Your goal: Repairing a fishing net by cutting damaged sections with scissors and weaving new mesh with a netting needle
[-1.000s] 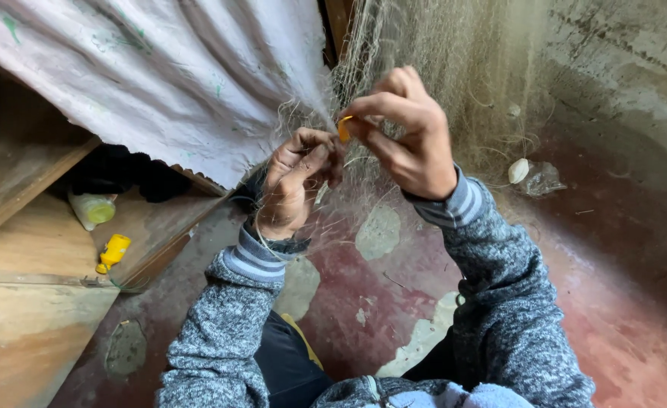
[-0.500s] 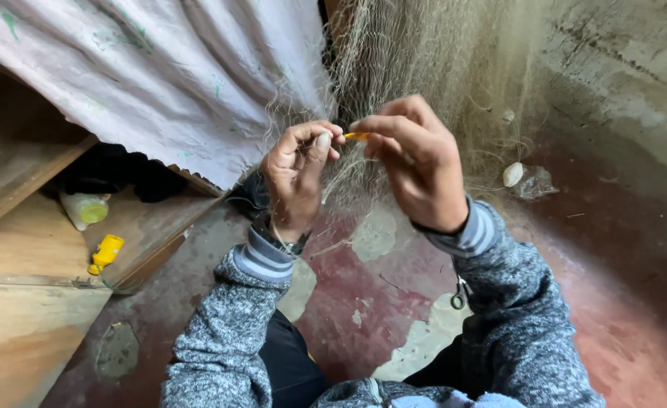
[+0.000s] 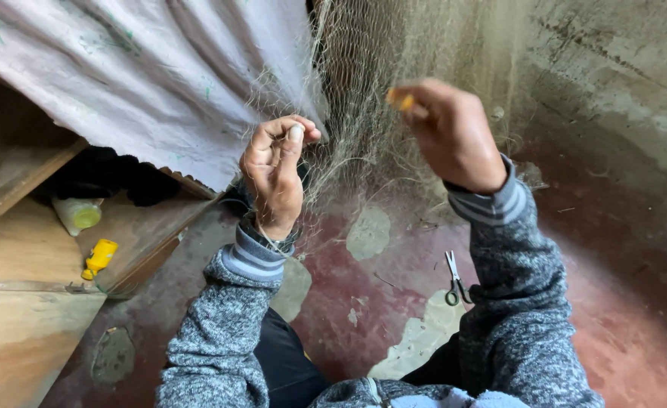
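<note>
left hand (image 3: 273, 177): raised, fingers pinched | right hand (image 3: 450, 136): raised, fingers closed

fine pale net (image 3: 364, 98), hanging, orange needle (image 3: 400, 99)

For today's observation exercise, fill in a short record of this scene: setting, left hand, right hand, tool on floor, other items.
Setting: worn red floor, concrete wall
Left hand: pinches strands of the fishing net
Right hand: blurred, holds a small orange netting tool
Tool on floor: scissors, untouched
Other items: yellow object on wooden step; pale sheet
</note>
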